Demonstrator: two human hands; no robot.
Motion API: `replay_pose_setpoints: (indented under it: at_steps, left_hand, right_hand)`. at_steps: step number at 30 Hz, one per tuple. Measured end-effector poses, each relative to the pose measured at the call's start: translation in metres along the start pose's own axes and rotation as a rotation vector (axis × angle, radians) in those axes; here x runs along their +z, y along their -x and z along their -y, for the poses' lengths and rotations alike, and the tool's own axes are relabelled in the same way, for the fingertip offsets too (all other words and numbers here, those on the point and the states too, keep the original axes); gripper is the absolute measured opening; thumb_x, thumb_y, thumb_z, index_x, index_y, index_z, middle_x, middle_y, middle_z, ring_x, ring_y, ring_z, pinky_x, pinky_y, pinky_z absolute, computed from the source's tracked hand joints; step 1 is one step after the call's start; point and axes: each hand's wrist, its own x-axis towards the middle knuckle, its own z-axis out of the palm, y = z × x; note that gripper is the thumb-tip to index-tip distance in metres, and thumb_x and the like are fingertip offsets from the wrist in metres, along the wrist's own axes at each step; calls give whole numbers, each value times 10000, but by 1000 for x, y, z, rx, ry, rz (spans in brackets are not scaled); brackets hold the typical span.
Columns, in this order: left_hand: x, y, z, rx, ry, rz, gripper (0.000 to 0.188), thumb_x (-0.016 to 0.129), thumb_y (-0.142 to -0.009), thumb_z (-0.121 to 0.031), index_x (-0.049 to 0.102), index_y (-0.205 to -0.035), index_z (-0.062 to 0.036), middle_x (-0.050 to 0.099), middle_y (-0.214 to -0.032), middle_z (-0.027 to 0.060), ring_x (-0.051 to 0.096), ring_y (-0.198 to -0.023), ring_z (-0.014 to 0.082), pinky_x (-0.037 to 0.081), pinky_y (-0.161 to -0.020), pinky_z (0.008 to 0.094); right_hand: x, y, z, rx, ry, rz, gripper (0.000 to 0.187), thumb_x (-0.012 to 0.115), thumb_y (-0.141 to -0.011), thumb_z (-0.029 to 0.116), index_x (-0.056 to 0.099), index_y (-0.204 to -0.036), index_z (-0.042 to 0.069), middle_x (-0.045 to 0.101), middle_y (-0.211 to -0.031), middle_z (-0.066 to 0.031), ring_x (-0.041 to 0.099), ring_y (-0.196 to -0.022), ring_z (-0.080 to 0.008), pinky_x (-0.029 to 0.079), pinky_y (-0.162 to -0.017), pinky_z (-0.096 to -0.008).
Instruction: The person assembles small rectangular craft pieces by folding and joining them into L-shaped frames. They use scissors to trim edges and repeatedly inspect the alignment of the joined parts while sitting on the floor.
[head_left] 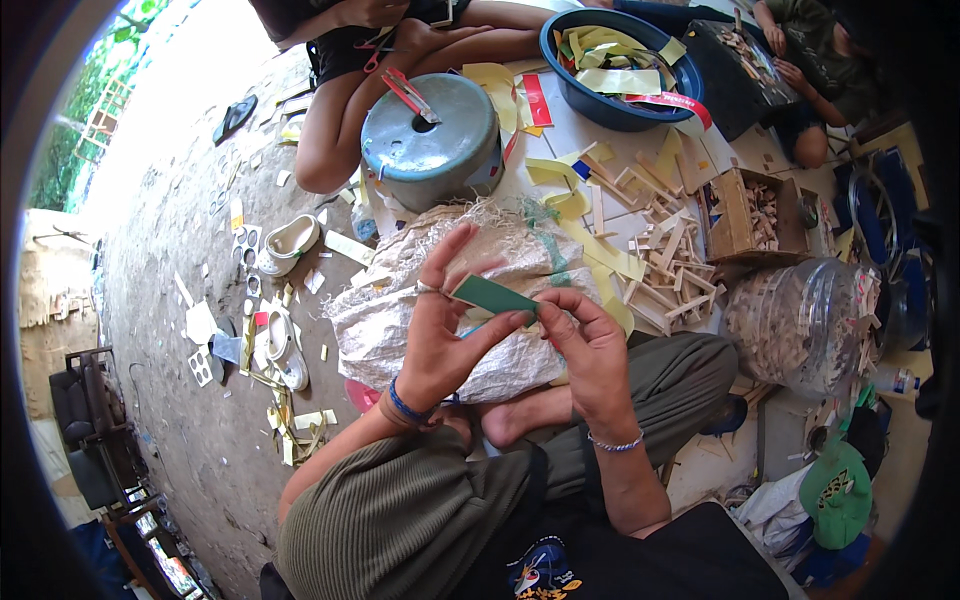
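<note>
A small, flat, dark green strip (495,296) of card-like material is held up in front of me, over a white woven sack (450,365). My right hand (588,350) pinches its right end between thumb and fingers. My left hand (440,325) has its thumb along the strip's lower edge, close to the right fingertips. One left finger points up, and another behind the strip is blurred. A light blue edge shows just under the strip beside the left thumb. The sack lies across my crossed legs.
Ahead stands an upturned grey metal pot (430,150) with red-handled scissors (408,92) on it. Beyond are a blue basin (620,65) of paper strips and two seated people. Wooden pieces (675,260), a wooden box (755,215) and a clear jar (795,325) are right; shoes (288,245) lie left.
</note>
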Motion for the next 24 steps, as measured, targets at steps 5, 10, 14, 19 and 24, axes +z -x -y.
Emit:
replay_pose_setpoints:
  at_steps: [5, 10, 14, 19, 24]
  left_hand:
    - [0, 6, 4, -234, 310, 74, 874, 770, -890, 103, 281, -1600, -43, 672, -1217, 126, 689, -1100, 167, 579, -972, 304]
    - [-2, 8, 4, -179, 237, 35, 823, 763, -901, 100, 314, -1578, -32, 721, -1081, 89, 720, -1046, 160, 599, -935, 295]
    - [-2, 10, 0, -217, 307, -12, 704, 741, -916, 110, 391, -1514, -14, 732, -1082, 98, 725, -1064, 176, 603, -937, 303]
    - [-3, 10, -2, -229, 309, -51, 591, 739, -916, 116, 471, -1428, -4, 733, -1095, 101, 714, -1080, 175, 602, -941, 313]
    - [-3, 11, -1, -195, 242, -29, 525, 741, -937, 74, 501, -1398, 1, 734, -1100, 111, 729, -1050, 166, 609, -918, 289]
  right_hand:
    - [6, -2, -5, -193, 369, -20, 163, 678, -1044, 150, 704, -1092, -3, 710, -1001, -40, 639, -943, -89, 505, -839, -256]
    - [7, -2, -7, -227, 384, -31, 186, 667, -1047, 155, 696, -1104, -20, 709, -995, -80, 656, -942, -138, 515, -848, -290]
    - [9, -3, -5, -313, 392, -46, 179, 661, -1048, 142, 720, -1113, -14, 723, -1016, -86, 667, -949, -140, 521, -856, -287]
    - [8, -2, -2, -309, 374, -68, 158, 690, -1022, 111, 737, -1115, -8, 732, -1024, -85, 673, -941, -131, 522, -838, -275]
    - [9, -4, 0, -383, 471, -73, 141, 728, -988, 89, 747, -1093, -3, 739, -1009, -73, 676, -907, -133, 512, -782, -277]
